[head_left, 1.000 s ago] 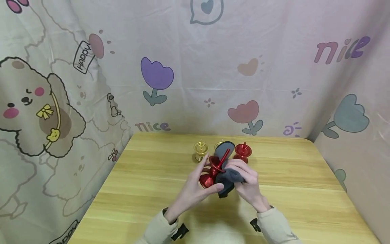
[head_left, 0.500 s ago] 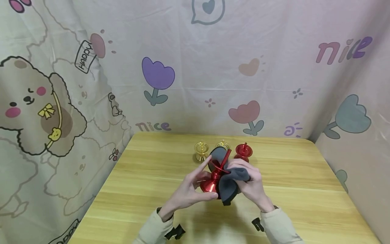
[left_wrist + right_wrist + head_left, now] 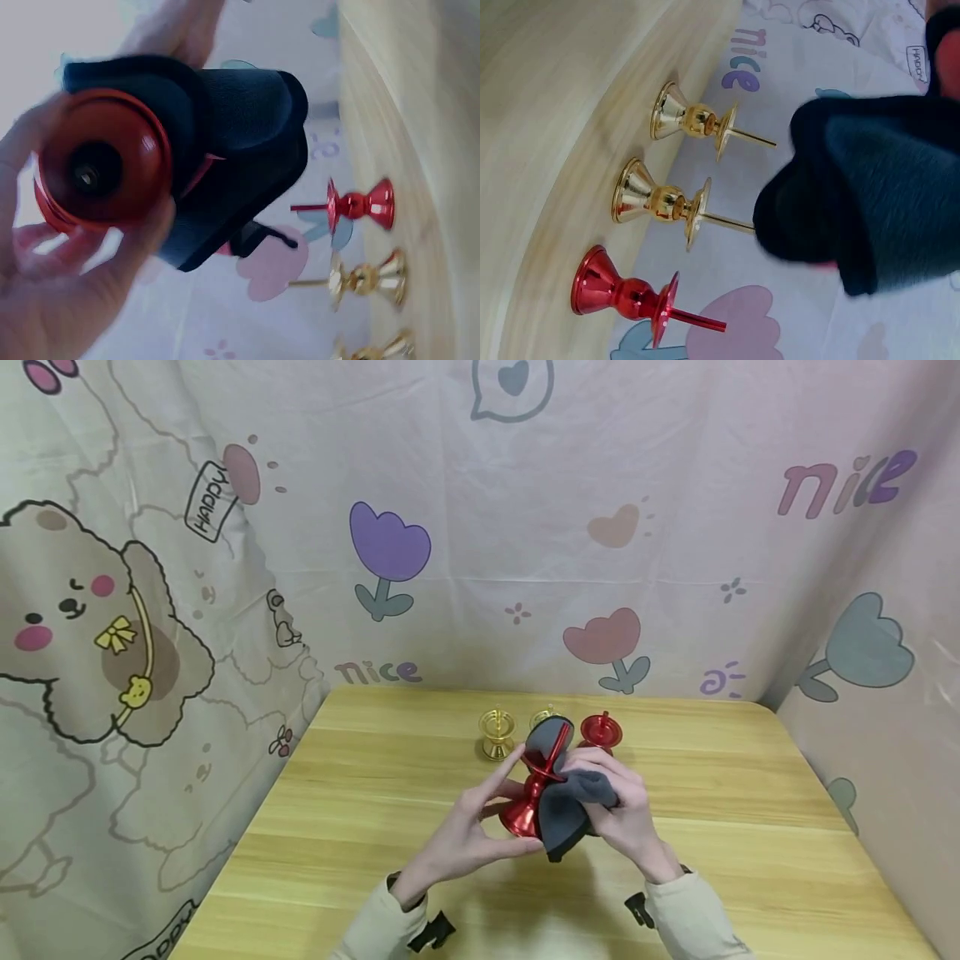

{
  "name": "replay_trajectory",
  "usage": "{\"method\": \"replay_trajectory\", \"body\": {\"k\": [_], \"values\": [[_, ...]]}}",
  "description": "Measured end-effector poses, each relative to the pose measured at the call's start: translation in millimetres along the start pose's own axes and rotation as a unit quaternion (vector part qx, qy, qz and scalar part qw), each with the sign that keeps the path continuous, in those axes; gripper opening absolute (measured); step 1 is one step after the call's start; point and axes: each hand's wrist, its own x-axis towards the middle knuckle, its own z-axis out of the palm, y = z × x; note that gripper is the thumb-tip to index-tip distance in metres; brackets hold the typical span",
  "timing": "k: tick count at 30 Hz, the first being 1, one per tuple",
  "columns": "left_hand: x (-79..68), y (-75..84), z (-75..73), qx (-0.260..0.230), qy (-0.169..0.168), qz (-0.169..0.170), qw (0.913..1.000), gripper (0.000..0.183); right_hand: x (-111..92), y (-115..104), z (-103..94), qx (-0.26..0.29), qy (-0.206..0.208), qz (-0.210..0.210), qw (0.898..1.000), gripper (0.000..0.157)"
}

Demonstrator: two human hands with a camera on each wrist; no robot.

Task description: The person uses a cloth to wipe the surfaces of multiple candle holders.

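In the head view my left hand holds a shiny red candlestick by its flared base, above the table. The candlestick leans to the right, its thin spike pointing up. My right hand grips a dark grey cloth with a black edge, which lies against the candlestick's stem and dish and partly hides them. In the left wrist view the hollow underside of the red base faces the camera, with the cloth wrapped beyond it. The right wrist view shows mostly cloth; the right fingers are hidden there.
Behind the hands, a gold candlestick, a second gold one and a red one stand in a row on the wooden table. A printed curtain hangs along the table's back edge.
The red candlestick has tipped more upright and shifted slightly downward in the head view. The cloth has moved over its dish and stem, and its far flap has changed shape. Both hands keep their hold.
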Motion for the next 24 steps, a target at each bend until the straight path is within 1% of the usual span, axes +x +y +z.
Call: {"method": "replay_trajectory", "body": {"k": [1, 3, 4, 5, 6, 8, 11, 12, 13, 15, 16, 18, 20, 21, 22, 23, 24], "values": [[-0.2, -0.7, -1.3, -0.03, -0.009, -0.004, 0.9995, 0.099, -0.8, -0.2, -0.9, 0.006, -0.002, 0.003, 1.0, 0.011], [-0.2, -2.6, -3.4, -0.075, -0.029, -0.008, 0.9967, 0.099, -1.4, -0.1, -2.1, 0.02, -0.003, 0.008, 1.0, 0.011], [0.1, -3.0, -4.2, -0.087, -0.038, -0.012, 0.9954, 0.1, -1.7, 0.1, -2.6, 0.025, -0.002, 0.009, 1.0, 0.011], [0.6, -3.1, -4.3, -0.089, -0.044, -0.016, 0.9949, 0.099, -1.9, 0.5, -2.9, 0.028, 0.001, 0.009, 1.0, 0.01], [1.0, -3.5, -4.0, -0.074, -0.044, -0.014, 0.9962, 0.1, -1.9, 0.9, -3.1, 0.028, 0.003, 0.008, 1.0, 0.009], [2.5, -3.5, -2.0, -0.026, -0.037, -0.01, 0.9989, 0.103, -1.6, 1.9, -3.0, 0.019, 0.009, 0.004, 1.0, 0.007], [3.6, -3.3, 2.6, 0.054, -0.008, 0.006, 0.9985, 0.103, -1.4, 3.6, -2.3, -0.003, 0.013, 0.001, 1.0, 0.005], [3.7, -3.4, 3.8, 0.07, 0.003, 0.011, 0.9975, 0.103, -1.4, 3.9, -2.1, -0.011, 0.011, 0.0, 1.0, 0.005], [3.6, -3.4, 4.6, 0.072, 0.011, 0.01, 0.9973, 0.101, -1.4, 4.2, -1.9, -0.019, 0.008, -0.001, 1.0, 0.005], [2.2, -3.7, 4.4, 0.048, 0.017, -0.003, 0.9987, 0.095, -1.5, 4.7, -1.8, -0.026, 0.0, -0.003, 1.0, 0.006], [1.3, -4.0, 3.4, 0.024, 0.015, -0.01, 0.9995, 0.093, -1.6, 4.8, -1.9, -0.025, -0.004, -0.004, 1.0, 0.007], [-0.5, -5.9, 0.2, -0.042, 0.0, -0.018, 0.999, 0.091, -1.3, 5.0, -2.0, -0.013, -0.009, -0.007, 1.0, 0.009], [-1.7, -9.1, -3.3, -0.11, -0.022, -0.017, 0.9936, 0.089, -0.6, 5.5, -2.1, 0.009, -0.006, -0.009, 1.0, 0.009], [-1.8, -10.4, -4.6, -0.136, -0.034, -0.013, 0.9901, 0.089, 0.1, 5.7, -1.9, 0.02, -0.003, -0.009, 1.0, 0.008], [-1.7, -10.5, -5.4, -0.152, -0.043, -0.014, 0.9873, 0.089, 0.8, 5.7, -1.7, 0.03, 0.001, -0.01, 1.0, 0.008], [-1.0, -9.7, -5.9, -0.154, -0.05, -0.017, 0.9866, 0.089, 0.6, 6.1, -1.9, 0.036, 0.006, -0.007, 0.999, 0.008], [-0.1, -8.7, -5.7, -0.145, -0.051, -0.024, 0.9878, 0.091, 0.7, 6.3, -2.0, 0.04, 0.01, -0.006, 0.999, 0.008]]}}
